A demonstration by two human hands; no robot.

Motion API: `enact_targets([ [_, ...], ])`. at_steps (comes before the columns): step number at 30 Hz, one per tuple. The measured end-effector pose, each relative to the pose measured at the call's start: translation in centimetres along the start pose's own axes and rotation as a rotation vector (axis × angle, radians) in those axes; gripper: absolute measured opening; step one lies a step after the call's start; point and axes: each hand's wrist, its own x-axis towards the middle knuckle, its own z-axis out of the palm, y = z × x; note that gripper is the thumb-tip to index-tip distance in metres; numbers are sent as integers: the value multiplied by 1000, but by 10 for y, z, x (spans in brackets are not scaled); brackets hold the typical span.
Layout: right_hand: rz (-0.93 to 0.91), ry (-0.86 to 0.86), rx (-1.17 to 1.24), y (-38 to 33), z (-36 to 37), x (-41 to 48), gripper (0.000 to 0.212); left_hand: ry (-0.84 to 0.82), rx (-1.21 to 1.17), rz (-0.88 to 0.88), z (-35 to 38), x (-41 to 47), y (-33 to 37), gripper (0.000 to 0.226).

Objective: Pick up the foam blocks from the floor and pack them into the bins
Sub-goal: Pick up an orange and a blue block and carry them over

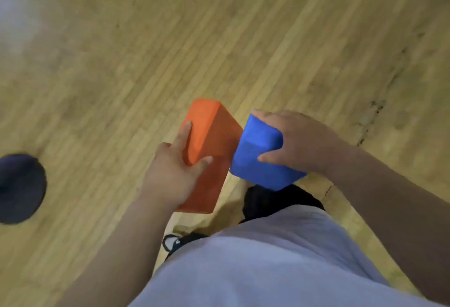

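My left hand [174, 170] grips an orange foam block [214, 133] from its left side, fingers over the top face and thumb on the near face. My right hand [294, 141] holds a blue foam block [258, 155] from the right, fingers wrapped over its top. Both blocks are lifted above the wooden floor in front of my body, and their inner edges touch. No bin is in view.
A dark round object [20, 188] lies on the wooden floor [219, 38] at the left edge. My white shirt [267, 270] fills the bottom of the view, with black shoes [272, 199] below the blocks. The picture is blurred.
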Motion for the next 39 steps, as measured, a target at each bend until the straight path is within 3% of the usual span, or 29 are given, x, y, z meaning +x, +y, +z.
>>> enact_targets([
  [4, 247, 408, 19, 95, -140, -61, 95, -32, 90, 422, -11, 66, 215, 89],
  [9, 597, 848, 293, 172, -195, -145, 95, -82, 209, 845, -11, 92, 417, 90],
  [12, 750, 917, 382, 186, -201, -153, 98, -177, 291, 1005, 7, 107, 479, 91],
  [18, 985, 980, 313, 188, -255, -111, 95, -364, 450, 1266, 13, 165, 569, 93],
  [23, 1006, 1143, 392, 170, -329, -46, 93, -275, 490, 1408, -66, 229, 654, 93],
  [26, 986, 1149, 332, 177, -378, -18, 91, -272, 483, 1419, -90, 261, 699, 94],
  [32, 1033, 1085, 185, 235, -460, -3, 84, -295, 455, 1463, -70, 296, 764, 95],
  [39, 844, 955, 215, 371, -545, 40, 81, -199, 465, 1255, -22, 358, 858, 95],
])
